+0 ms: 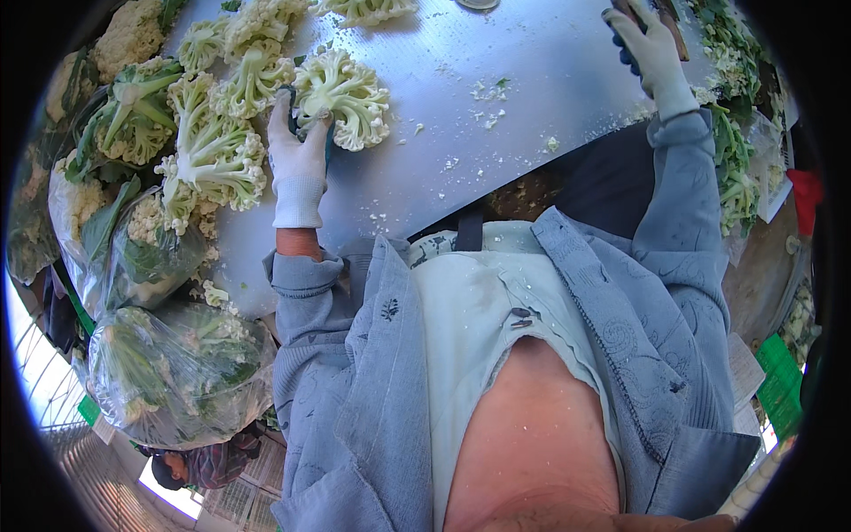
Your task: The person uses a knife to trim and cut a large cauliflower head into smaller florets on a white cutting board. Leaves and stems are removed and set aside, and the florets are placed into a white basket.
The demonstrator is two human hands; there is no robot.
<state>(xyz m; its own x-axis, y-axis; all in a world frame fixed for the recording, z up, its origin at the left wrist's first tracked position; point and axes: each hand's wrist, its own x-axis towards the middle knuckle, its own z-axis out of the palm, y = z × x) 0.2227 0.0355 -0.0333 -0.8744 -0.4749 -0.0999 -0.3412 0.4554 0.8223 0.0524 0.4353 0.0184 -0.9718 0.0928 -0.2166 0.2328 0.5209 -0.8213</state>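
My left hand [299,143], in a white knit glove with a dark palm, grips a cut cauliflower piece [349,100], its pale branching stems facing up. Left of that hand lies a larger cauliflower piece [213,149], cut side up. More cut pieces [249,76] are grouped above it on the metal tabletop [425,80]. At the upper right, my right hand [651,60], gloved alike, is closed around a brown, wooden-looking object [673,30]. The frame's edge and the hand hide much of that object, so its kind is unclear.
Plastic-wrapped cauliflowers with leaves [179,372] and unwrapped heads [133,40] are piled along the left. Green leaf trimmings [734,153] heap up past the table's right side. Small crumbs [488,113] dot the metal. Another person [206,462] is at the lower left.
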